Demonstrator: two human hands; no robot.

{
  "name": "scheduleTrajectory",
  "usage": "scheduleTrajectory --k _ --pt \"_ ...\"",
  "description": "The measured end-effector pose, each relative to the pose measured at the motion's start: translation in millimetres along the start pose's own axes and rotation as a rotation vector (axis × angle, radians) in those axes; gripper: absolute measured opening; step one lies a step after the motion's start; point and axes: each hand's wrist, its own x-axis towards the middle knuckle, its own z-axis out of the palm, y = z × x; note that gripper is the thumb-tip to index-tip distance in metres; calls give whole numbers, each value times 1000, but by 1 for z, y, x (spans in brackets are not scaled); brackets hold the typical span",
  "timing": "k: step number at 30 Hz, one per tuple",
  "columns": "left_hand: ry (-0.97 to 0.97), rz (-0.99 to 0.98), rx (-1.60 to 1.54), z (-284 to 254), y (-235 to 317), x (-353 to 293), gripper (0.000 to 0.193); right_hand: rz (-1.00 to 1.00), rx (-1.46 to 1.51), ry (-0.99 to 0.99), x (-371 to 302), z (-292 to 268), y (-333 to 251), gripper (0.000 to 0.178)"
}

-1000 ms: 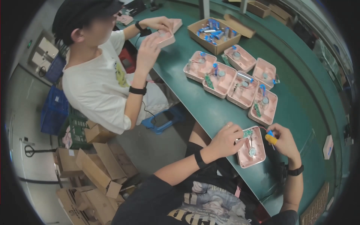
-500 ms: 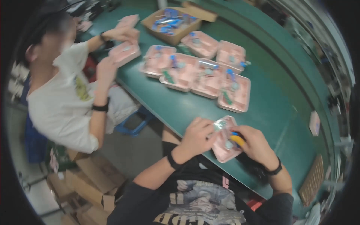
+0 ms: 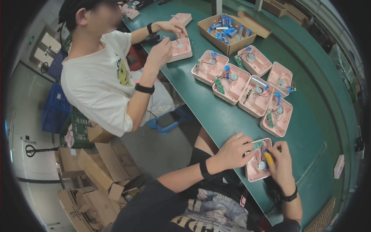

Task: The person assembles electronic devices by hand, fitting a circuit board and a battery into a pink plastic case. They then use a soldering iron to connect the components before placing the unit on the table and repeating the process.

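An open pink plastic housing (image 3: pixel 252 173) lies at the front edge of the table, with a green circuit board (image 3: pixel 258 145), a round silver disc (image 3: pixel 261 165) and thin wires inside. My left hand (image 3: pixel 234 151) grips its left side, fingertips at the board. In the curled fingers of my right hand (image 3: pixel 283 165), over the housing's right side, is a short yellow piece (image 3: pixel 269 158) with blue beside it; its kind is not clear. Several similar pink housings (image 3: pixel 233 94) with blue cells, wires and boards stand beyond my hands.
An open cardboard box (image 3: pixel 232 46) of blue cylindrical cells stands at the back. On the left, a co-worker (image 3: pixel 101 73) handles another pink housing (image 3: pixel 185 54). A blue stool (image 3: pixel 172 121) and cardboard boxes (image 3: pixel 110 166) are on the floor. A pale block (image 3: pixel 339 166) lies far right.
My view has swung left, so everything appears further right. My hands stay on the same housing, the yellow piece now turned more upright. The co-worker's hands have moved slightly apart.
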Motion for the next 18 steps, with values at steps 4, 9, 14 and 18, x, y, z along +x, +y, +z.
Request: scheduleTrajectory --k 4,9,14,18 --pt "8 12 1 0 -1 2 14 37 27 -7 2 1 1 29" --pt "-16 7 -14 0 -1 6 14 87 48 -46 -1 -1 3 34" --pt "-22 -1 -5 -2 1 1 14 -19 23 41 -19 -4 10 40" --pt "24 9 -2 5 0 0 13 -181 -138 95 -37 7 11 43"
